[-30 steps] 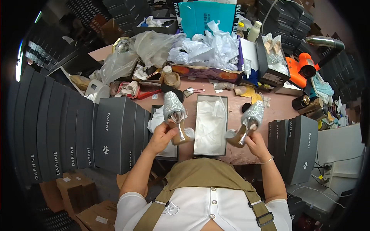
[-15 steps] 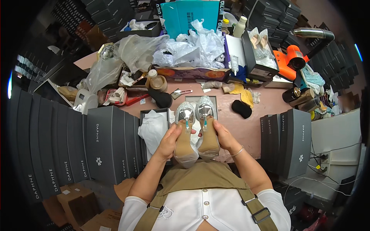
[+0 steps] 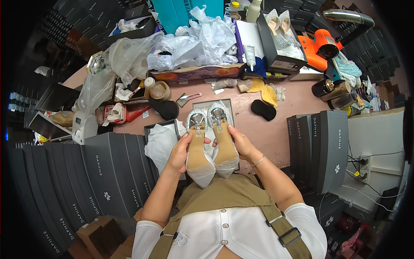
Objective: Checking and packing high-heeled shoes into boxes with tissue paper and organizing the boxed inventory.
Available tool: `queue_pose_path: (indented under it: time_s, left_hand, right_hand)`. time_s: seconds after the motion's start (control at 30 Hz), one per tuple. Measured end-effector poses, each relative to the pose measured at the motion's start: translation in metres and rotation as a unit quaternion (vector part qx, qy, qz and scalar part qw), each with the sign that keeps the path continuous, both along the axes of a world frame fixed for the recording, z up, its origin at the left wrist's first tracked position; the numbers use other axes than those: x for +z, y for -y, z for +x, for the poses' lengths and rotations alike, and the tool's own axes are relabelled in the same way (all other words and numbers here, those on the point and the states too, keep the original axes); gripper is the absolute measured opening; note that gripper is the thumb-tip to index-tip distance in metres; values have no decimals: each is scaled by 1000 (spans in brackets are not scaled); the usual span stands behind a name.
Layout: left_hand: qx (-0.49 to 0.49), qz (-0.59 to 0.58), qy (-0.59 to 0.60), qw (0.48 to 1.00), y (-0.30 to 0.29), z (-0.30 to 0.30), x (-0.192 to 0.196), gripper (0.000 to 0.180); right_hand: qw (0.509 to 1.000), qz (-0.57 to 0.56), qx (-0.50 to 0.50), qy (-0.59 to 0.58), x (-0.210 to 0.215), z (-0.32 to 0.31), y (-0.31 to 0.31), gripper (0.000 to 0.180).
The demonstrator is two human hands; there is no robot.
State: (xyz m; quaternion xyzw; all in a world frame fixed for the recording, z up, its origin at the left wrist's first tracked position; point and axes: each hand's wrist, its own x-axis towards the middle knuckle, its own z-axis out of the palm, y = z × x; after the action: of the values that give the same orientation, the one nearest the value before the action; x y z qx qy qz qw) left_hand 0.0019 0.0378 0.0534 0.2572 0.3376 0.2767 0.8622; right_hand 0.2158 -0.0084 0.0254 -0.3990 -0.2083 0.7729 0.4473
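Note:
A pair of silver glittery high-heeled shoes is held soles up in front of me, heels away and toes toward me, with thin clear wrapping around the toes. My left hand (image 3: 179, 152) grips the left shoe (image 3: 200, 152) by its outer side, thumb near the heel end of the tan sole. My right hand (image 3: 243, 144) grips the right shoe (image 3: 225, 147) in the same way. The fingertips are partly hidden between and behind the shoes. Behind them lies an open grey shoebox (image 3: 231, 111), and left of it white tissue paper (image 3: 160, 144) spills from a dark box.
Dark grey shoeboxes stand in rows at left (image 3: 116, 168) and right (image 3: 330, 151). Farther back are a carton of crumpled plastic (image 3: 196, 71), a boxed silver pair (image 3: 280, 34), an orange heat gun (image 3: 323, 45), a black pad (image 3: 263, 110) and a utility knife (image 3: 192, 96).
The view has shifted, so the table's things sit farther left and higher. Both hands still hold the shoes, whose heels now tilt slightly differently.

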Motion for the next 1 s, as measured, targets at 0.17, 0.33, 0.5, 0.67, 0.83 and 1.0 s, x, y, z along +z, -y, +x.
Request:
queue_pose_path:
  time_s: [0.17, 0.33, 0.5, 0.67, 0.83, 1.0]
  left_hand:
    - [3, -12, 19, 1000, -1, -5, -4, 38]
    - [-14, 14, 35, 999, 2, -18, -3, 40]
    - [-172, 327, -250, 895, 6, -24, 29, 36]
    - [-340, 629, -368, 594, 41, -11, 23, 19]
    - [-167, 696, -223, 661, 23, -9, 42, 23]
    - [-49, 321, -691, 646, -51, -116, -28, 34]
  right_hand:
    - [989, 61, 45, 130, 23, 29, 17, 29]
    - [934, -33, 38, 354, -21, 95, 55, 36]
    - [617, 81, 327, 712, -93, 112, 74, 45]
    - [899, 143, 243, 334, 25, 52, 21, 59]
    - [857, 166, 453, 182, 18, 34, 19, 66]
    - [966, 35, 256, -17, 5, 49, 64, 83]
